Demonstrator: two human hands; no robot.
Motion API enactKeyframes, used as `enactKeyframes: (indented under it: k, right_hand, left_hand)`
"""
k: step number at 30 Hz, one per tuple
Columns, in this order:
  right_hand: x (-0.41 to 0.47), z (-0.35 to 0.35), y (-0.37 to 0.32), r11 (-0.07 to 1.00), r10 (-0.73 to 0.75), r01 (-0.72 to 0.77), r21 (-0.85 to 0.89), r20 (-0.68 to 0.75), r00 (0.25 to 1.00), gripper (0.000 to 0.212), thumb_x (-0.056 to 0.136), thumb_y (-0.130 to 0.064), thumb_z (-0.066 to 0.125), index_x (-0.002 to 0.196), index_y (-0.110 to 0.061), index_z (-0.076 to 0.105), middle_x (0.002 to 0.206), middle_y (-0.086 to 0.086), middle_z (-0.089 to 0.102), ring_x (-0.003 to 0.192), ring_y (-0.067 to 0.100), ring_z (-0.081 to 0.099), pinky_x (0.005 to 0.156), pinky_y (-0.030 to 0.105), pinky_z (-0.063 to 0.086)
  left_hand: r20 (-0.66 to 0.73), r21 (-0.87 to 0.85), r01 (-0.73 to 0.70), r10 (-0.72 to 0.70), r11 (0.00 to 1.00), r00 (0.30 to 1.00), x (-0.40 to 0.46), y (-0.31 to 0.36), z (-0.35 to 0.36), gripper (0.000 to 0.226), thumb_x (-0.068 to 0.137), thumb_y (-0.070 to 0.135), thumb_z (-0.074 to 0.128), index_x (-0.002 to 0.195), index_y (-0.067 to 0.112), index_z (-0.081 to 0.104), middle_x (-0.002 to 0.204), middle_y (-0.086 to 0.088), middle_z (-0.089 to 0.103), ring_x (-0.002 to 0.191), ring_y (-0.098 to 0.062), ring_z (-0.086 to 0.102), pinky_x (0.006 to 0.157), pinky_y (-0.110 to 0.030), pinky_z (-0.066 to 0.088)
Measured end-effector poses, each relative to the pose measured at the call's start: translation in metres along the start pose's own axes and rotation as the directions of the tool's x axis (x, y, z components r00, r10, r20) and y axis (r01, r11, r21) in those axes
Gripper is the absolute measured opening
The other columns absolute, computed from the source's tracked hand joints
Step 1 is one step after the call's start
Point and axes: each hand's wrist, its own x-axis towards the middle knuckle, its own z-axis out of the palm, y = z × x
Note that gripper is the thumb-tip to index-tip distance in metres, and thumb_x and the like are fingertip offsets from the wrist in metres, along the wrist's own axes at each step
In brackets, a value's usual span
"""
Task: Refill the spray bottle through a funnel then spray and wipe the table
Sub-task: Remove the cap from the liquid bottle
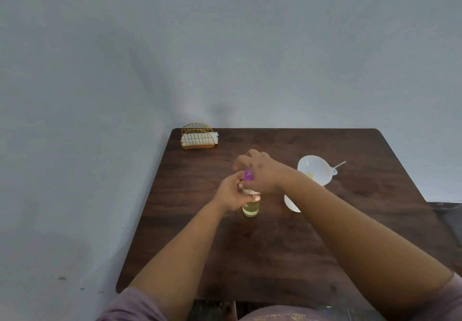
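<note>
Near the middle of the dark wooden tabletop (250,258) stands the bottle (251,207), upright, clear, with yellowish liquid in its lower part. The left hand (231,194) grips the bottle's upper body, fingers curled round it and the thumb (253,198) lying across the front. The right hand (261,173) sits over the bottle's top, its fingers bent around the purple spray head (248,175), which shows between the two hands; how firmly it is held cannot be told. To the right, apart from the bottle, the white funnel (315,169) lies tilted on the tabletop with its wide mouth facing the camera and a thin clear rod just behind it. A white rounded thing (291,203) lies partly hidden behind the right forearm, between bottle and funnel. At the far left corner stands a gold wire holder (198,137) with folded white napkins (200,137) in it.
</note>
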Motion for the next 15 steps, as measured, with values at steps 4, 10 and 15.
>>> enactKeyframes:
  k: [4,10,15]
  right_hand:
    - [0.003,0.01,-0.002,0.973,0.206,-0.218,-0.072,-0.142,0.968,0.048,0.094,-0.054,0.041,0.114,-0.012,0.051,0.1,0.004,0.049,0.092,0.024,0.051,0.073,0.033,0.041]
    - [-0.002,-0.006,0.001,0.992,0.057,-0.042,-0.121,0.126,0.99,0.043,0.089,-0.016,0.058,0.127,-0.031,0.047,0.118,0.005,0.042,0.106,0.025,0.047,0.087,0.035,0.048]
    - [0.002,-0.001,-0.005,0.992,0.122,-0.126,-0.032,-0.102,0.987,0.038,0.096,-0.043,0.046,0.128,-0.022,0.049,0.124,0.008,0.043,0.117,0.028,0.043,0.095,0.036,0.041]
  left_hand:
    - [-0.012,-0.004,0.009,-0.009,1.0,1.0,0.002,-0.003,0.001,0.049,0.066,0.014,0.087,0.108,0.019,0.063,0.116,0.002,0.068,0.109,-0.015,0.062,0.097,-0.038,0.051]
    - [0.02,-0.011,-0.013,0.013,1.0,1.0,0.0,0.001,0.0,0.064,0.068,0.011,0.086,0.123,0.021,0.055,0.113,0.001,0.068,0.108,-0.015,0.063,0.094,-0.03,0.05]
    - [0.014,-0.003,0.02,-0.02,1.0,1.0,0.001,-0.001,-0.001,0.064,0.069,0.015,0.086,0.125,0.018,0.056,0.117,0.003,0.066,0.111,-0.016,0.061,0.099,-0.039,0.05]
